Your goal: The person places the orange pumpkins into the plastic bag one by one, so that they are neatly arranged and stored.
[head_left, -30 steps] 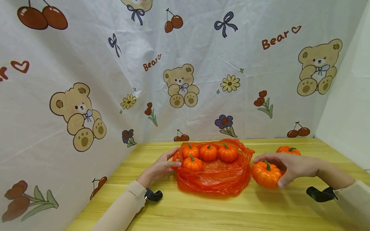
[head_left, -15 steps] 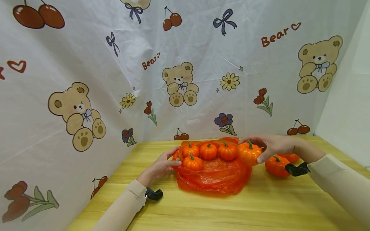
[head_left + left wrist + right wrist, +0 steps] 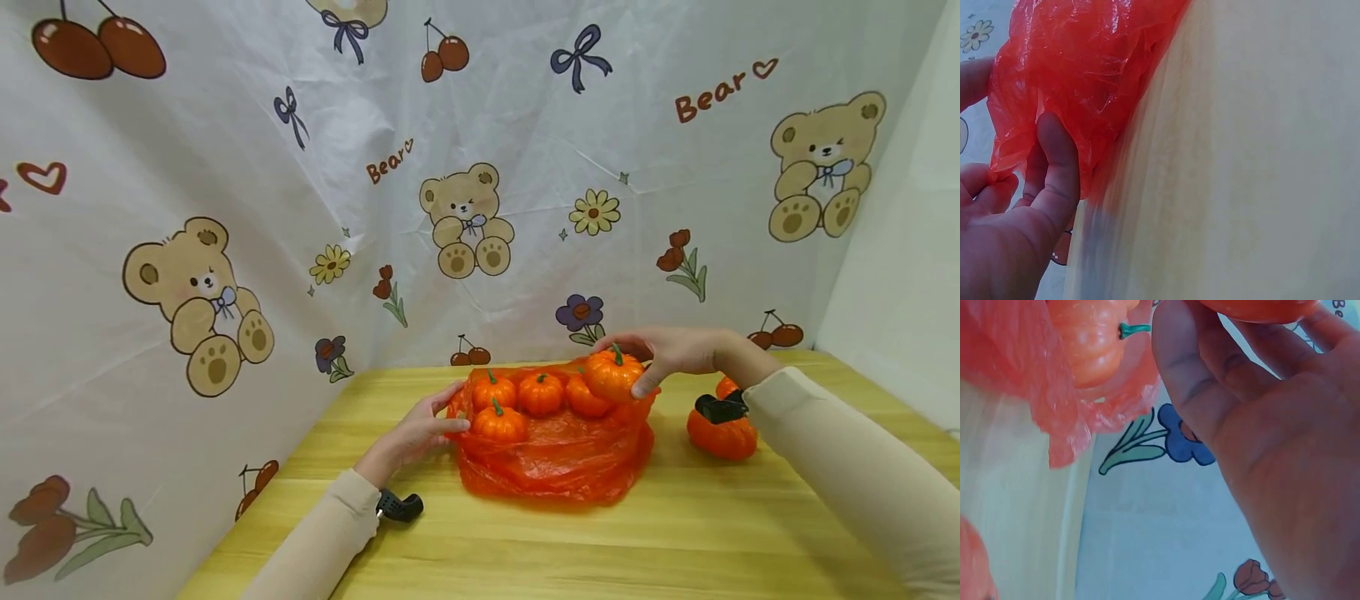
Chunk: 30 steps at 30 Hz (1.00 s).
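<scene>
A big white cloth with brown bears and cherries [image 3: 90, 333] is hanging on the left and along the back. A left hand [image 3: 415, 433] is poking out of a cream sleeve [image 3: 315, 533], and a black curved gadget [image 3: 401, 507] is sitting by its wrist. The thumb and fingers are pinching the left edge of a thin, crinkly red plastic bag [image 3: 547, 471]. The bag is lying wide open on a yellow wooden table [image 3: 480, 558]. Four round, shiny orange pumpkins with green stems [image 3: 500, 425] are sitting inside it: three in a back row, one in front at the left. A fifth orange pumpkin [image 3: 611, 377] is hanging over the bag's right side, with the right hand's [image 3: 675, 350] fingers curling around it. I can't tell if it is touching the bag. Farther right, two more orange pumpkins [image 3: 723, 442] are resting on the table, one behind the other.
</scene>
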Motion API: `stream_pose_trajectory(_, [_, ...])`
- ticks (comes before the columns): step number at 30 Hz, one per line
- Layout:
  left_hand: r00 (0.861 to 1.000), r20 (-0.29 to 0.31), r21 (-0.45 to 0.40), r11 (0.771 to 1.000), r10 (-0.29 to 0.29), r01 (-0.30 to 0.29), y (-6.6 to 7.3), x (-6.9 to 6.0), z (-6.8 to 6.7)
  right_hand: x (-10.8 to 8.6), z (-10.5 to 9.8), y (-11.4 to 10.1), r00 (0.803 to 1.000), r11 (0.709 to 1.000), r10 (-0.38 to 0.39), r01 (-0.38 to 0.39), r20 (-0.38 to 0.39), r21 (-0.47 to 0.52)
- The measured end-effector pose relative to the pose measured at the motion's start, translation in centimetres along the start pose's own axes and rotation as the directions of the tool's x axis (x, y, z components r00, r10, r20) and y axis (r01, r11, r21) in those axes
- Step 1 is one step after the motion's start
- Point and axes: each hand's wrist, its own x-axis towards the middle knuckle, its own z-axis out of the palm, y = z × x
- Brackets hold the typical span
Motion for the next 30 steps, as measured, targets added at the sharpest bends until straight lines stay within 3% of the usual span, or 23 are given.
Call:
stream_pose_trajectory(21, [1.0, -0.003, 0.007, 1.0, 0.008, -0.008, -0.3, 0.0, 0.1, 6.3, 1.8, 0.2, 0.989, 0.991, 0.13, -0.127, -0.064, 0.042])
stream_pose_trajectory(30, [1.0, -0.013, 0.005, 1.0, 0.002, -0.002, -0.3, 0.1, 0.1, 8.0, 3.3, -0.2, 0.978, 0.981, 0.183, -0.187, -0.098, -0.04])
